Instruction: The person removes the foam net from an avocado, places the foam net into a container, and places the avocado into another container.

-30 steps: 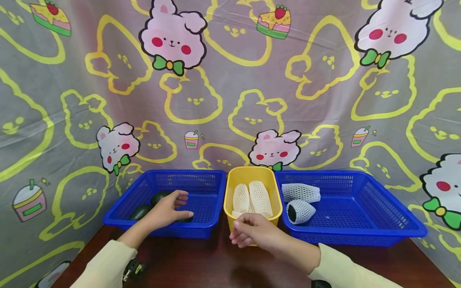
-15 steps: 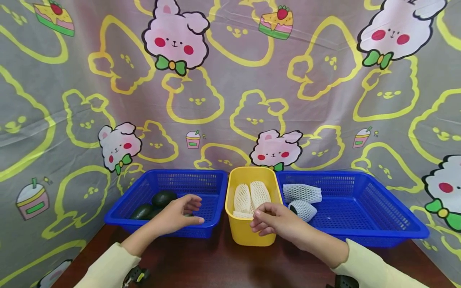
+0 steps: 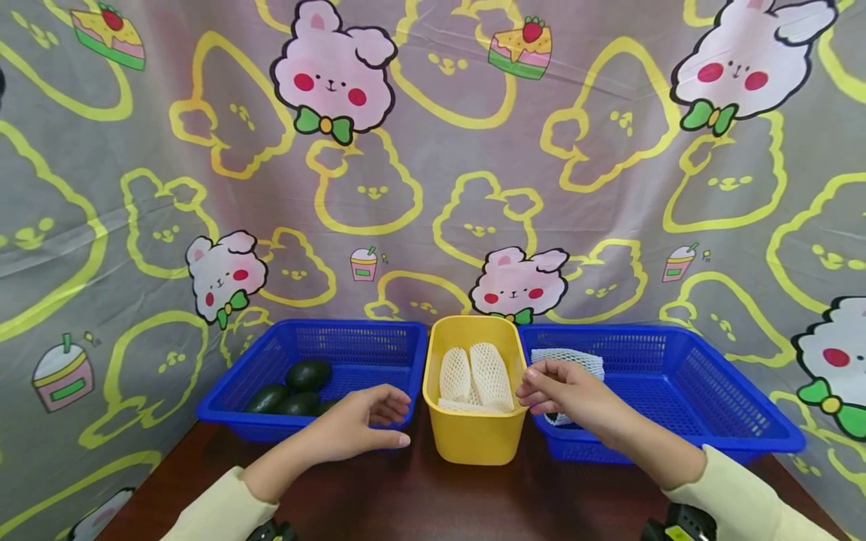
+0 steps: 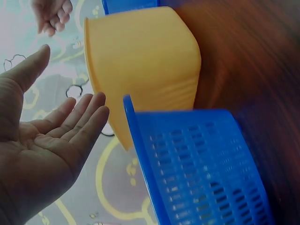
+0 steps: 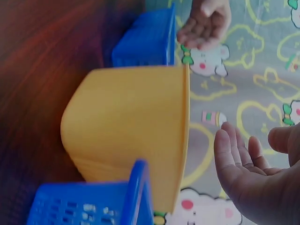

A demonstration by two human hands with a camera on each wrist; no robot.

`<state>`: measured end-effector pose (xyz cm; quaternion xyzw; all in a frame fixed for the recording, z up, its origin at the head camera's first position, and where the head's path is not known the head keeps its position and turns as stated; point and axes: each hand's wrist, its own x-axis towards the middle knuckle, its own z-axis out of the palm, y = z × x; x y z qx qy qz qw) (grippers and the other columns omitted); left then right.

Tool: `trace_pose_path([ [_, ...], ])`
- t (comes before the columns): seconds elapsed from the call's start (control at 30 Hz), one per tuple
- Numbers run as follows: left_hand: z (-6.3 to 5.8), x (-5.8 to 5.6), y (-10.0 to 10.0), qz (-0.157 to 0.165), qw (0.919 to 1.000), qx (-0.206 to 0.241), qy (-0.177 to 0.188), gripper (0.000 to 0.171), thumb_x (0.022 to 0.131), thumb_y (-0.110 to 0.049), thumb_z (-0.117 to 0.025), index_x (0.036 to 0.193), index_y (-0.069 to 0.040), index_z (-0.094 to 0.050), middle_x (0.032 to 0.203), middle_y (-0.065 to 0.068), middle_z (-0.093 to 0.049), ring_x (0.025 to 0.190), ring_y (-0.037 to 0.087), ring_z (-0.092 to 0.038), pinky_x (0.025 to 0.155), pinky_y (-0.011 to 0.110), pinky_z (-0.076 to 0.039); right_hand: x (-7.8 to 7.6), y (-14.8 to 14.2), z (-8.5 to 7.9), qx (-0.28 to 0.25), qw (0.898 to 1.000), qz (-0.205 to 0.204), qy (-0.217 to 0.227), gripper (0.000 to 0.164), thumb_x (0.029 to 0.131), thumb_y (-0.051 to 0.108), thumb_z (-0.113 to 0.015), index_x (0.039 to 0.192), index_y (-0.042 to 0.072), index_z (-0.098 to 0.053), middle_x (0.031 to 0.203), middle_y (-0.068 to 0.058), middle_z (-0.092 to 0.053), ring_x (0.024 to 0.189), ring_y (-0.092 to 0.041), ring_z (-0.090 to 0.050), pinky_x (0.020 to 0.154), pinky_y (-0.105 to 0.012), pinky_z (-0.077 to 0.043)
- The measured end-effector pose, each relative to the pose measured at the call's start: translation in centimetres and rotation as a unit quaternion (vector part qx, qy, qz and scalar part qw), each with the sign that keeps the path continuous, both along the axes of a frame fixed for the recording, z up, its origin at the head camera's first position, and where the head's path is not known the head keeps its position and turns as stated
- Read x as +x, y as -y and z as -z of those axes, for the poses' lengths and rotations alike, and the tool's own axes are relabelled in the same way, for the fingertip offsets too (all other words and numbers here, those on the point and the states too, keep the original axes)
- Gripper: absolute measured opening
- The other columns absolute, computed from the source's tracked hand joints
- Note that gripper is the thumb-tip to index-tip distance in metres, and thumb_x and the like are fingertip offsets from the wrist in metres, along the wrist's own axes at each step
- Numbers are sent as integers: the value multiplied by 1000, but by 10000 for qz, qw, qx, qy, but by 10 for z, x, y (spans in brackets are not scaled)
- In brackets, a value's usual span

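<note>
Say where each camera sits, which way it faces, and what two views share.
Head: on the head, facing forward and down at the curtain, left basket, bin and right basket; left hand, right hand and sleeves show.
Left wrist: on that wrist, facing right past the left basket to the bin; left hand near, right hand beyond.
Right wrist: on that wrist, facing left past the right basket to the bin; right hand near, left hand beyond.
Both wrist views share the bin, baskets and hands, from opposite sides.

Baskets (image 3: pixel 676 417) were coloured blue, the tub (image 3: pixel 475 439) yellow, its netting (image 3: pixel 490 376) cream; the grey backdrop (image 3: pixel 446 154) was patterned in yellow.
</note>
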<state>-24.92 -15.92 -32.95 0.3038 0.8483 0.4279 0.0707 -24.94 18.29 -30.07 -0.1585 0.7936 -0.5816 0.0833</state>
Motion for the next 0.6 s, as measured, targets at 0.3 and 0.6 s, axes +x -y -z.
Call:
trace_pose_path([
  [0.3,8,5,-27,398,9976,233,508,39,87,-20,-75,116,1,-59,103,0,-64,99,21,-63,85,30,-51,-14,-22,2,376,9968,609,-366,35,103,25,-50,114,-8,-54,102,-17,-65,100,-33,-65,81,-38,-54],
  [0.6,27,10,-62,911,9925,396,718,37,85,-14,-76,114,3,-61,98,-4,-65,92,8,-63,81,23,-51,-31,-43,14,722,9914,905,-617,37,103,27,-48,115,-8,-54,102,-14,-66,102,-32,-65,82,-41,-54],
])
